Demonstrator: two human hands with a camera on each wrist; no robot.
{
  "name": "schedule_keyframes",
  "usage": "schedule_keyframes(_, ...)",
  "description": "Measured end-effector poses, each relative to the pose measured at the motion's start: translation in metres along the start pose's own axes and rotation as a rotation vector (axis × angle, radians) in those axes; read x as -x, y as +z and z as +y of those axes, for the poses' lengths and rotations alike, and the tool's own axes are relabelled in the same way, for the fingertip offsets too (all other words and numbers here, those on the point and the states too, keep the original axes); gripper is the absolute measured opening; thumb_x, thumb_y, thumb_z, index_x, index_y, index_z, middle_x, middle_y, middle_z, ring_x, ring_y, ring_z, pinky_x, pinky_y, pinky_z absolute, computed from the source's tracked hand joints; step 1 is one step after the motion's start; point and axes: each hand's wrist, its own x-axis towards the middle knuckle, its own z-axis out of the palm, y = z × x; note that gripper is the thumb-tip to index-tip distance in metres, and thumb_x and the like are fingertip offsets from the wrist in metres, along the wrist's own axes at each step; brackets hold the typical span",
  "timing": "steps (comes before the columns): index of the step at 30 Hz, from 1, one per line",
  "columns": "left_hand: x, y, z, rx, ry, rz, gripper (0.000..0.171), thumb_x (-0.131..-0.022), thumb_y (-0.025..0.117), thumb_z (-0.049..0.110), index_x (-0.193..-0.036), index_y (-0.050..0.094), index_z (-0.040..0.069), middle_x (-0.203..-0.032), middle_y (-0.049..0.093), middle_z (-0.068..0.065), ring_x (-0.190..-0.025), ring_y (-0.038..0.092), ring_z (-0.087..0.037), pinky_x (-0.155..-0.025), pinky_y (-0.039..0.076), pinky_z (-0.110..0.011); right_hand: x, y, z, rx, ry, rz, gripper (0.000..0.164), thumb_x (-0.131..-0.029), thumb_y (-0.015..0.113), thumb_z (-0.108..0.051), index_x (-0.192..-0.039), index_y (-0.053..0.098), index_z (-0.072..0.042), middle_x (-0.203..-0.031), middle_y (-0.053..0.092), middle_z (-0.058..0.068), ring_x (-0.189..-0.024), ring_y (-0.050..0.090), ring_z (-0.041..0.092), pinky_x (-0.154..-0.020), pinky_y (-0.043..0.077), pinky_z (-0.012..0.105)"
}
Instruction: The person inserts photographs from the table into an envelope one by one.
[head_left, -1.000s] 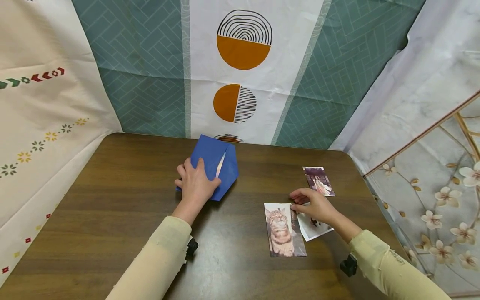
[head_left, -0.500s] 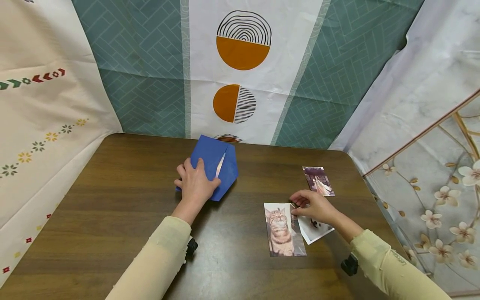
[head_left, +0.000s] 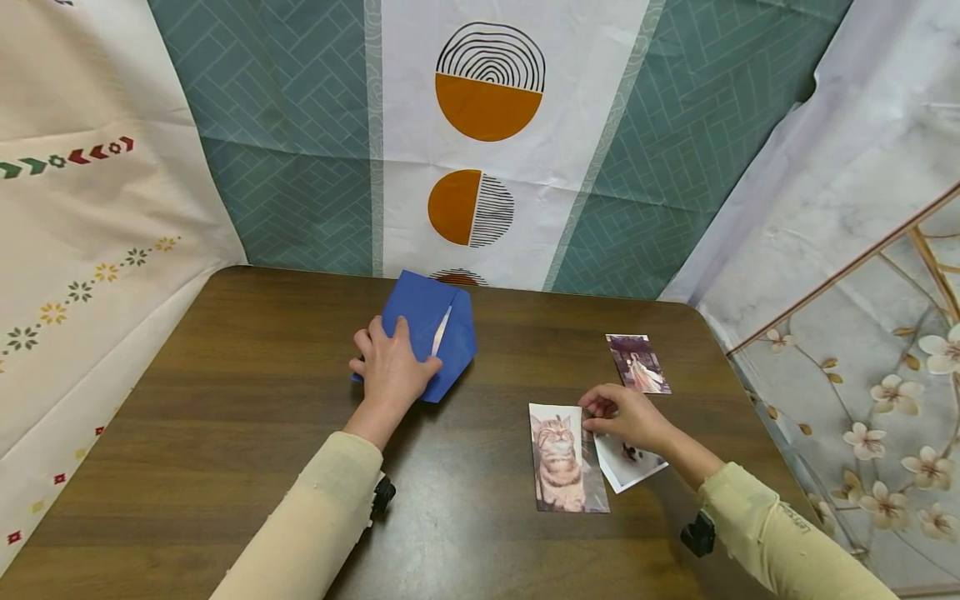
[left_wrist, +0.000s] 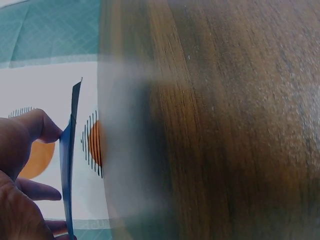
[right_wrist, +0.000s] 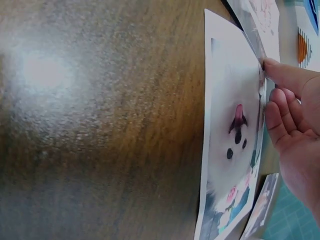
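Note:
On the left, my left hand (head_left: 393, 367) rests spread on a blue envelope (head_left: 457, 333), thumb near the slit where a white edge shows. The left wrist view has the envelope (left_wrist: 67, 165) nearly edge-on, with thumb and fingertips against one face. My right hand (head_left: 630, 415) pinches the upper right corner of a cat photo (head_left: 558, 467) between thumb and fingers. Beneath that hand lies a white-bordered photo of a white dog (head_left: 630, 467), partly covered by it; the right wrist view shows the dog photo (right_wrist: 225, 90) close up, beside the thumb tip.
Beyond the right hand lies a dark photo of a figure in a pale dress (head_left: 641, 367). The brown wooden table (head_left: 225, 400) is bounded by a patterned cloth (head_left: 465, 150) at the back, and by cloths on both sides.
The dog photo has slid slightly towards me. In the last half second the cat photo has turned and shifted a little left under my right fingers. The left hand and envelope stay put.

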Motion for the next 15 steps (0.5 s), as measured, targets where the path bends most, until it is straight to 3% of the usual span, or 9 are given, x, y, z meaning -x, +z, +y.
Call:
schedule_keyframes(6, 0.000, -0.001, 0.000, 0.001, -0.002, -0.004, 0.087, -0.091, 0.083, 0.035, -0.160, 0.044, -0.001, -0.166, 0.022, -0.032, -0.148, 0.019, -0.054, -0.100, 0.033, -0.077, 0.001, 0.002, -0.003, -0.041, 0.039, 0.024, 0.014, -0.091, 0.085, -0.008, -0.099, 0.074, -0.011, -0.086, 0.067, -0.004, -0.078, 0.063, 0.008, -0.070, 0.053, 0.026)
schedule_keyframes(15, -0.001, -0.001, -0.001, 0.008, -0.005, 0.003, 0.088, -0.091, 0.083, 0.035, -0.160, 0.044, -0.001, -0.166, 0.022, -0.032, -0.148, 0.019, -0.054, -0.101, 0.032, -0.077, -0.007, -0.010, -0.002, -0.297, 0.149, 0.059, 0.012, -0.096, 0.080, -0.011, -0.103, 0.074, -0.002, -0.091, 0.071, 0.004, -0.079, 0.065, 0.013, -0.071, 0.056, 0.029)
